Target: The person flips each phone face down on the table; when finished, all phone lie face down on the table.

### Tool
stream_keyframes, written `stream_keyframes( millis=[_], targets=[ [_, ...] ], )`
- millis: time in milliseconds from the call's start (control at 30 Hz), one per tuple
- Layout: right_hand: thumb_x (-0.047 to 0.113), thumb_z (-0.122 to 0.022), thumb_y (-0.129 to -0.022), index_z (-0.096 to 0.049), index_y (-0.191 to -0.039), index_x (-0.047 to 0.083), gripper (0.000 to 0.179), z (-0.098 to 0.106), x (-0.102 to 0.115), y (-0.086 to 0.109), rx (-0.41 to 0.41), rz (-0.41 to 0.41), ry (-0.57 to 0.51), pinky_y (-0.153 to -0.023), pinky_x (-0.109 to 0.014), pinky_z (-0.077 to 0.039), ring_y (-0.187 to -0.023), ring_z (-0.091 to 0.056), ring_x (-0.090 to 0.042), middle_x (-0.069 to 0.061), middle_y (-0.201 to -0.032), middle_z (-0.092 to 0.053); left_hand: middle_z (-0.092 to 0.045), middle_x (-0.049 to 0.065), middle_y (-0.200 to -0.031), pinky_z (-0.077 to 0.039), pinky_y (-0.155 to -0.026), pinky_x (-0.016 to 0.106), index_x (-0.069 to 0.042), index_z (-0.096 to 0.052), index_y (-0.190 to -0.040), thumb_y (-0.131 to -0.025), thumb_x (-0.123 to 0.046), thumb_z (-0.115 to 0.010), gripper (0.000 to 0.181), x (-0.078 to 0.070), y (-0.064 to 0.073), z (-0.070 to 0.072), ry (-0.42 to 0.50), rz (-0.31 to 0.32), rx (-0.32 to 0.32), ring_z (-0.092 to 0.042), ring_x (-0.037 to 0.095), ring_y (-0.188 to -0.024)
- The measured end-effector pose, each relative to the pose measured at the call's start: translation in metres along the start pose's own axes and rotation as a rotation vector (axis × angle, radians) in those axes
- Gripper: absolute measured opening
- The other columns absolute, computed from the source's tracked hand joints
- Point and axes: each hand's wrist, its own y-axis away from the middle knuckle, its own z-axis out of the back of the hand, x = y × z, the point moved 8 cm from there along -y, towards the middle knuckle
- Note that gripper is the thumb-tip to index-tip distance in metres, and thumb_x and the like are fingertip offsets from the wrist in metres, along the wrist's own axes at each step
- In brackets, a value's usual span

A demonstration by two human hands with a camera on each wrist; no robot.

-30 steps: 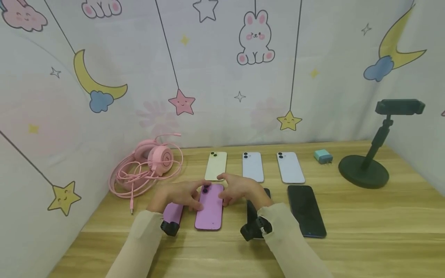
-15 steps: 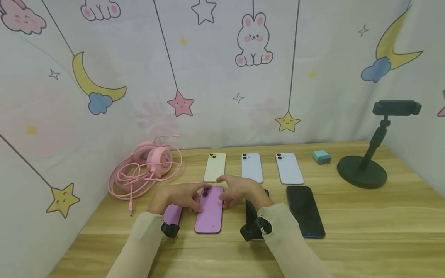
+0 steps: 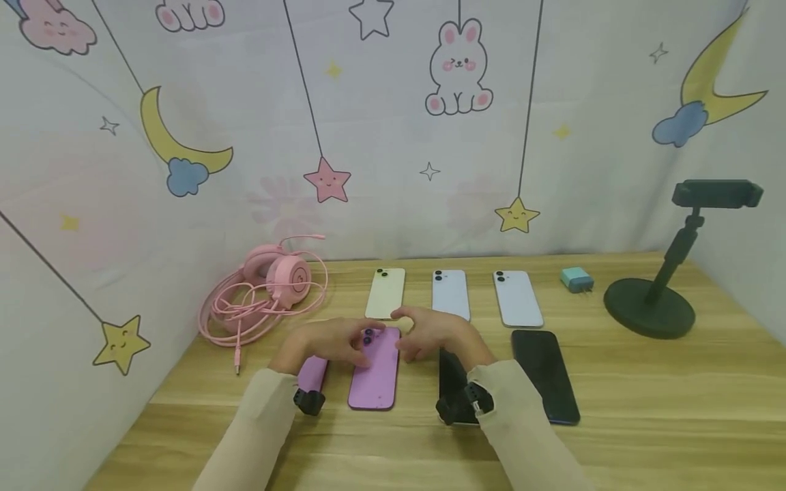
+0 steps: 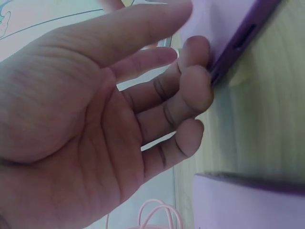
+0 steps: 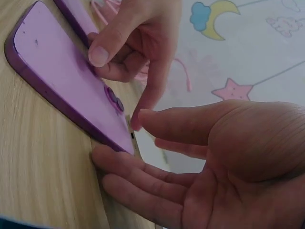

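Observation:
A purple smartphone lies back side up on the wooden table, its cameras at the far left corner. My left hand is at its left edge, fingertips beside the frame and thumb over the back. On the other side my right hand has loosely bent fingertips right at the far right corner, with its thumb held off the phone. Neither hand grips it. Partly hidden below my left wrist is a second purple phone. A dark-screened phone lies under my right wrist.
Behind the hands lie a pale yellow phone and two white phones in a row. Another black phone is to the right. A pink headset, a teal charger and a black phone stand occupy the back.
The head view has shifted slightly. My left thumb sits a little farther in over the purple phone, and my right fingers have moved slightly away from its edge. The phones have stayed put.

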Motion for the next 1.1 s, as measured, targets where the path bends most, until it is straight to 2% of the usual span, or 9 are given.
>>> stream_keyframes(
  millis=[133, 367, 733, 1100],
  targets=[
    [0.004, -0.062, -0.094, -0.046, -0.145, 0.006, 0.053, 0.006, -0.003, 0.004, 0.021, 0.017, 0.042, -0.078, -0.035, -0.055, -0.084, -0.068, -0.022, -0.012, -0.093, -0.071, -0.056, 0.001, -0.087, -0.043, -0.07, 0.03, -0.005, -0.045, -0.149, -0.093, -0.017, -0.071, 0.063, -0.004, -0.004, -0.001, 0.014, -0.019, -0.002, -0.051, 0.011, -0.075],
    [0.006, -0.067, -0.093, -0.053, -0.139, 0.004, 0.048, 0.015, -0.007, 0.015, 0.032, 0.046, 0.098, -0.079, -0.035, -0.055, -0.086, -0.067, -0.021, -0.012, -0.104, -0.071, -0.064, -0.001, -0.084, -0.048, -0.073, 0.029, -0.005, -0.047, -0.147, -0.096, -0.024, -0.067, 0.058, -0.01, -0.011, -0.006, 0.043, 0.003, 0.029, -0.06, 0.01, -0.074],
    [0.008, -0.067, -0.094, -0.053, -0.14, 0.002, 0.048, 0.034, -0.014, 0.032, 0.012, 0.074, 0.12, -0.086, -0.038, -0.053, -0.091, -0.066, -0.021, -0.013, -0.102, -0.072, -0.069, -0.001, -0.088, -0.05, -0.074, 0.029, -0.004, -0.048, -0.145, -0.097, -0.023, -0.067, 0.055, -0.025, -0.025, -0.011, 0.073, 0.002, 0.062, -0.064, 0.01, -0.076],
    [0.013, -0.061, -0.1, -0.051, -0.142, 0.004, 0.045, 0.048, -0.027, 0.043, 0.008, 0.06, 0.142, -0.081, -0.036, -0.053, -0.09, -0.065, -0.02, -0.01, -0.105, -0.069, -0.068, -0.002, -0.087, -0.048, -0.079, 0.031, -0.006, -0.046, -0.146, -0.099, -0.026, -0.064, 0.055, -0.038, -0.037, -0.015, 0.054, -0.024, 0.088, -0.065, 0.01, -0.077]
  ],
)
